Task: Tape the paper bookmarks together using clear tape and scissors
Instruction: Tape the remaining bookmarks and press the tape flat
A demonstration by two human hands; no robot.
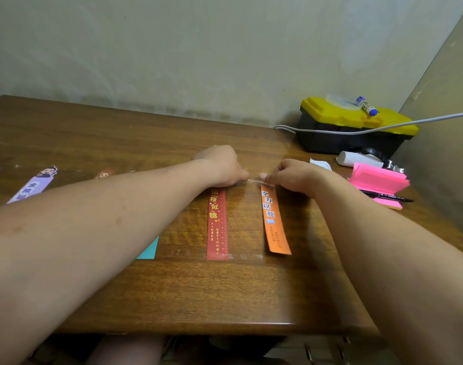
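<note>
Wooden tabletop (172, 291) fills most of the view, set against a pale wall. Both bare forearms reach in from the near edge. Left hand (222, 167) and right hand (293, 175) sit close together at mid-table, knuckles up. The fingers (242, 176) of each hand are curled and pinch one end of a short strip of clear tape (254, 180), which spans the small gap between the hands just above the wood. Black toolbox with yellow lid (357, 127) stands at the far right corner, with a blue-capped marker (367, 106) on its lid and a grey cable (357, 131) draped across its front. Red bookmark (217, 225) lies flat, running toward the near edge, its far end under the left hand. Orange bookmark (274, 222) lies just to its right, slightly angled, apart from the red one, its far end under the right hand. Pink sticky-note pad (378, 180) is fanned open right of the right hand, with a black pen (391, 198) against it. Purple bookmark (32, 187) with a cartoon head lies at far left. Teal paper corner (148, 250) shows beneath the left forearm. Scissors are not identified.
</note>
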